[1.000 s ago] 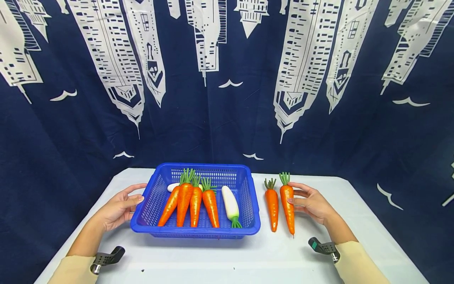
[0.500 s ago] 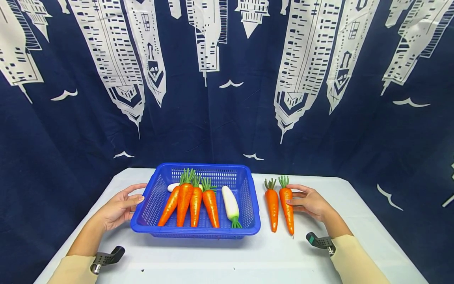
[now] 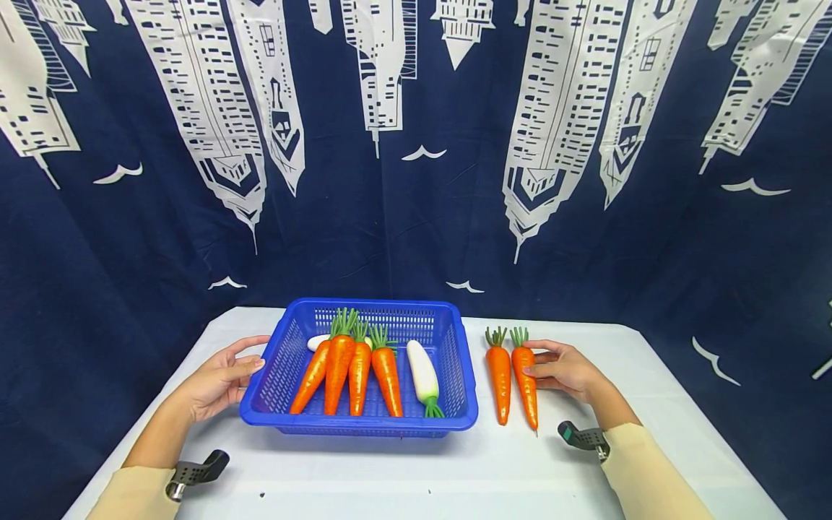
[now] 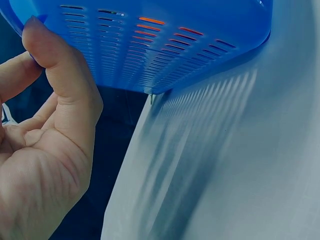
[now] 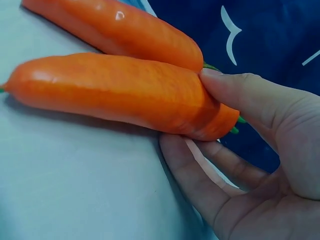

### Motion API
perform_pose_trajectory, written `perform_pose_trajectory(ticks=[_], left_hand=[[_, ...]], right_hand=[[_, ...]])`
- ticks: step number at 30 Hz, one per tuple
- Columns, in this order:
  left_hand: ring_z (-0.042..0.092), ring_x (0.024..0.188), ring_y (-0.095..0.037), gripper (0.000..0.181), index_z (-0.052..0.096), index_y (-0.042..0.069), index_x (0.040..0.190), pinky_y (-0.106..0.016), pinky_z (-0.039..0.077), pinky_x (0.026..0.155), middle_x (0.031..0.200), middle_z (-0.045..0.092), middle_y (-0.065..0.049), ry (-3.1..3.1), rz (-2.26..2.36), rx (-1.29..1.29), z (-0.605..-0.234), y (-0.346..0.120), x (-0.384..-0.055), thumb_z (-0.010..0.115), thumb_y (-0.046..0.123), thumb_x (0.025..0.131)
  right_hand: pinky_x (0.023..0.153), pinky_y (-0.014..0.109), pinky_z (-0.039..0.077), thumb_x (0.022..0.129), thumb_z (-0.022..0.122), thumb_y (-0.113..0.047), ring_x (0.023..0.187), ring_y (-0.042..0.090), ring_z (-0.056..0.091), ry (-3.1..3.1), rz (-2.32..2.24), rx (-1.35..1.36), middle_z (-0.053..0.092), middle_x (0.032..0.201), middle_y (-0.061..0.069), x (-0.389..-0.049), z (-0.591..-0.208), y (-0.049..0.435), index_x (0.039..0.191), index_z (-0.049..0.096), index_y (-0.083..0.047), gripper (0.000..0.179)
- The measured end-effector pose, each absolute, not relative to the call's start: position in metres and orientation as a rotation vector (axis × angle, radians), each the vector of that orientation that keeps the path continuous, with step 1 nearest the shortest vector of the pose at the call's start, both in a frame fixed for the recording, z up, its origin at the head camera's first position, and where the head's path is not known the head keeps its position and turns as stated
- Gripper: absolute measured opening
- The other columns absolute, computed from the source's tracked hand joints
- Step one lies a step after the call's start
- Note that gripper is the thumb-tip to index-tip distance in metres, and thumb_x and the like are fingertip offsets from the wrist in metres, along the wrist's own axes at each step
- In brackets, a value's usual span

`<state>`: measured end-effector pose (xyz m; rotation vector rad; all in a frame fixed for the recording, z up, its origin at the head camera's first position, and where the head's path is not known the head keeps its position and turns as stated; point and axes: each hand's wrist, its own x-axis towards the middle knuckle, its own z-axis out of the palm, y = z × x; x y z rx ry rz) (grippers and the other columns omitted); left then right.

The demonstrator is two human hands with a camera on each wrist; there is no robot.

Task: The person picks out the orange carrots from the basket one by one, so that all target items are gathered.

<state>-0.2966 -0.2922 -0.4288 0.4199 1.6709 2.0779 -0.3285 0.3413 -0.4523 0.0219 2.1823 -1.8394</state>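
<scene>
The right hand (image 3: 564, 372) grip pinches the outer carrot (image 3: 525, 381) beside its twin (image 3: 498, 380); left hand (image 3: 217, 383) spread against the basket (image 3: 273, 372).

R hand (image 5: 260, 150) thumb + fingers on near carrot (image 5: 120, 95); 2nd carrot (image 5: 125, 32) just beside.

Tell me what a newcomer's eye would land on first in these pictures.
A bright blue basket sits mid-table holding four orange carrots and a white radish. The left hand rests against its left rim. To its right, two more carrots lie side by side on the white table, and the right hand touches the outer carrot with thumb and fingers.
</scene>
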Motion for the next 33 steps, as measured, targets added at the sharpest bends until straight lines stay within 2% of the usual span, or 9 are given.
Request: perform_pose_trajectory(ticks=[13,23,33], left_hand=[[0.076,0.095,-0.016,0.040,0.038,0.027,0.142,-0.038,0.064,0.084,0.110,0.074,0.002,1.716,2.056,0.359,-0.4280,-0.2925,-0.2965,0.047,0.008,0.108],[0.076,0.097,-0.018,0.040,0.037,0.026,0.143,-0.039,0.064,0.085,0.112,0.073,-0.001,1.703,2.057,0.374,-0.4261,-0.2920,-0.2957,0.049,0.009,0.108],[0.076,0.097,-0.017,0.040,0.036,0.025,0.143,-0.039,0.064,0.085,0.112,0.073,0.000,1.697,2.059,0.374,-0.4251,-0.2915,-0.2948,0.048,0.009,0.108]], right_hand=[[0.088,0.045,0.064,0.086,0.080,-0.002,0.097,0.022,0.072,2.268,-1.747,0.076,0.063,0.132,0.026,-0.3324,-0.4500,0.3367,0.150,0.045,0.002,0.073],[0.090,0.044,0.063,0.087,0.080,-0.004,0.098,0.022,0.071,2.287,-1.707,0.078,0.060,0.136,0.026,-0.3330,-0.4483,0.3350,0.149,0.049,0.000,0.070],[0.090,0.046,0.063,0.087,0.080,-0.006,0.100,0.022,0.071,2.285,-1.715,0.107,0.055,0.142,0.030,-0.3320,-0.4492,0.3368,0.152,0.044,-0.001,0.074]])
